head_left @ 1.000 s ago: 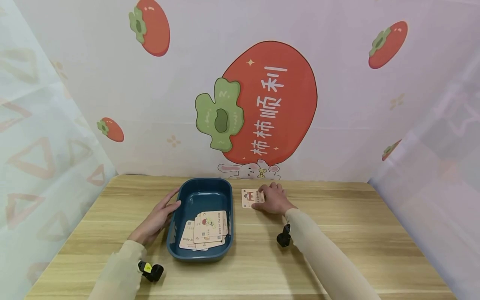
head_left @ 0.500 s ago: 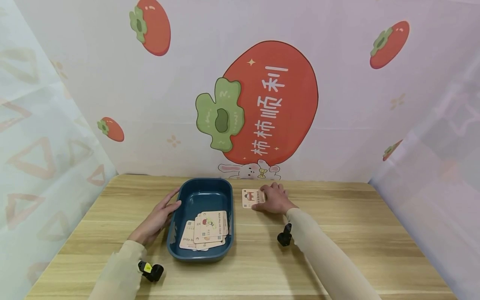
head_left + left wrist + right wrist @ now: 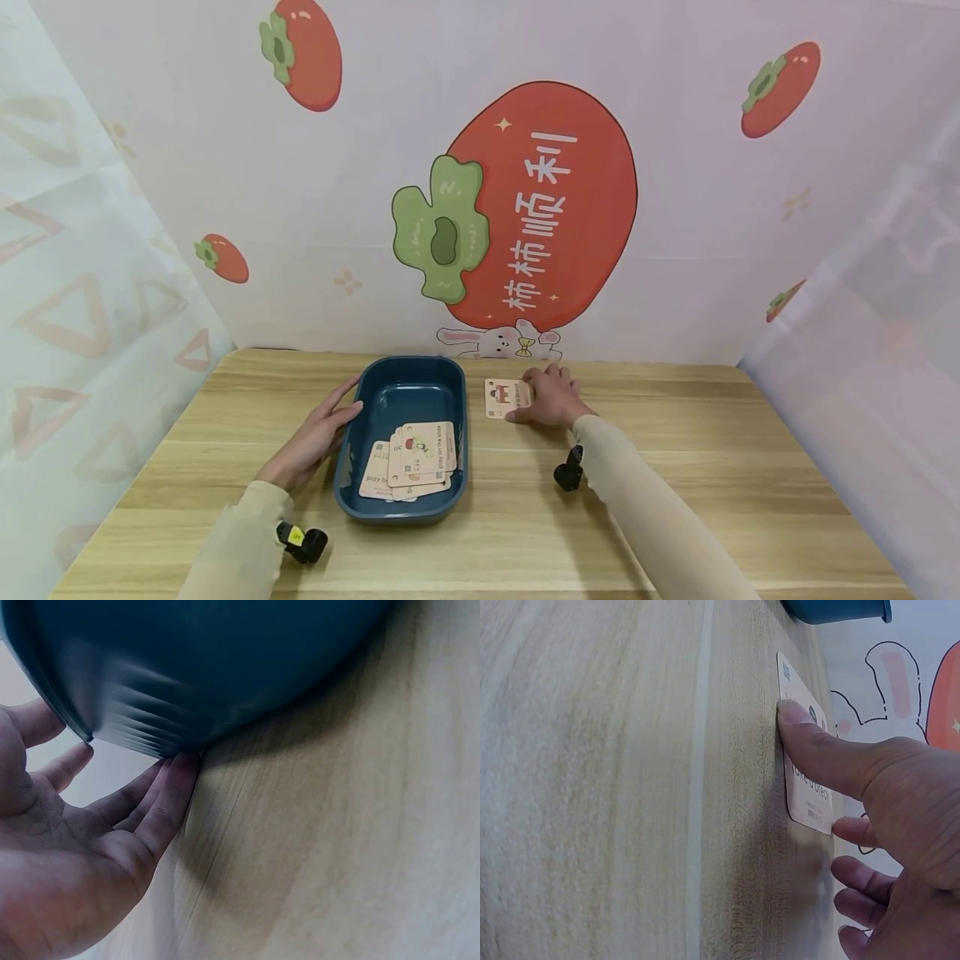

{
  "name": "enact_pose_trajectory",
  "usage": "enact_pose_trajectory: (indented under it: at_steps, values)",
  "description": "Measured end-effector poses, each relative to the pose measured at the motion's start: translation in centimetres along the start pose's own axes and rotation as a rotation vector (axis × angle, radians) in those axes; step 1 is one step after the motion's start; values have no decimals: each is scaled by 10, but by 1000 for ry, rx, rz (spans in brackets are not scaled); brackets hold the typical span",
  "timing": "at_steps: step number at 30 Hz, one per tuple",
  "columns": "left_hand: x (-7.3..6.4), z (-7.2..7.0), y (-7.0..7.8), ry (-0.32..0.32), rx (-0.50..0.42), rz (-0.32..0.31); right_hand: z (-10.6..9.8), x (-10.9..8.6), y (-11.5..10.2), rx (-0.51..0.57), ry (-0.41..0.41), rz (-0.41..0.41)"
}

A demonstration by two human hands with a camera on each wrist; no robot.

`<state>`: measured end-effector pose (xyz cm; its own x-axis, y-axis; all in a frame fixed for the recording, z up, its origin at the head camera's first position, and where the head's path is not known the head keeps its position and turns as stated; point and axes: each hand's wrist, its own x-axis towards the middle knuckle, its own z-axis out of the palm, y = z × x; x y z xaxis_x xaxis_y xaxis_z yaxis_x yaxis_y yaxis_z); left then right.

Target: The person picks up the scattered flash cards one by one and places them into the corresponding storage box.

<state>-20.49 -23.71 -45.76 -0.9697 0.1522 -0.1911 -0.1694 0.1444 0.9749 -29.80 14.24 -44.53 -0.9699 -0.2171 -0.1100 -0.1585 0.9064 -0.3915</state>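
A dark blue plastic tray point(image 3: 405, 400) stands on the table, left of middle in the head view, with several printed cards point(image 3: 422, 454) overlapping in its near end. Straight fingers of my left hand point(image 3: 317, 437) rest against the tray's left side. The left wrist view shows their tips low on its ribbed wall. Right of the tray, a cream picture card point(image 3: 498, 398) lies at the table's far side. My right hand point(image 3: 553, 397) pinches this card between thumb and index finger at opposite edges; its other fingers point(image 3: 859, 907) are bent and off the card.
The wood-grain table point(image 3: 495, 542) runs back to a white wall sheet point(image 3: 345, 208) printed with persimmons and a rabbit. Pale sheets also stand at both sides. A small black camera point(image 3: 568, 471) is on the right wrist, another point(image 3: 303, 543) on the left.
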Motion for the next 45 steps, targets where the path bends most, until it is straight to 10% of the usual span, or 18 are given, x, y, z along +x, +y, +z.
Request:
enact_pose_trajectory:
  at_steps: [17, 45]
  values:
    - [0, 2, 0, 6, 12, -2, 0, 1, 3, 40, 6, 61]
    - [1, 0, -1, 2, 14, 9, -27, -34, 8, 285, -3, -200]
